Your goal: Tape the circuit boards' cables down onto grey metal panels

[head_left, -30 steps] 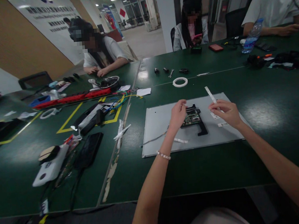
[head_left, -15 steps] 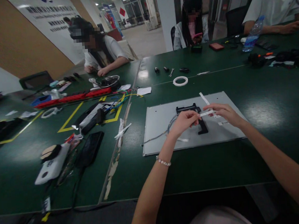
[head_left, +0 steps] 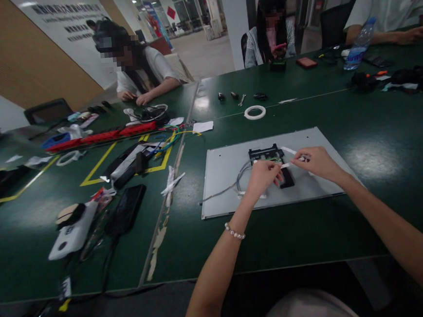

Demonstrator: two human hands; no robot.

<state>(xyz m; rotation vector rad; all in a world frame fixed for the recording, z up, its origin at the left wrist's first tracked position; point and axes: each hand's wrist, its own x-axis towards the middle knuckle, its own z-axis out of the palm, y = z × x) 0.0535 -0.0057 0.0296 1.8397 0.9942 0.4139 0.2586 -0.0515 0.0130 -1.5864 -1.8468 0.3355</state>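
Observation:
A short strip of white tape (head_left: pixel 286 165) stretches between my two hands, above a pale grey panel (head_left: pixel 226 164). My left hand (head_left: pixel 263 178) pinches its left end. The right end is in the fingertips of my right hand (head_left: pixel 316 164), and a white tail rises to the upper left from there. Under the hands, a black bracket-like part (head_left: pixel 267 150) lies on the panel, with a bit of green circuit board showing inside it. Grey cables (head_left: pixel 240 176) run left from this part. My left hand hides some of the black part.
Beyond the panel are a roll of white tape (head_left: pixel 255 112), a small wrench (head_left: pixel 242 100) and a water bottle (head_left: pixel 360 46). To the left lie crossed tape scraps (head_left: pixel 172 182), a black adapter-like box (head_left: pixel 125 209) and a white device (head_left: pixel 73 233). Several people sit across the table.
My right hand has come slightly down, and the tape's upper tail now lies lower, flatter. My left hand has shifted a little down and right, uncovering the green board.

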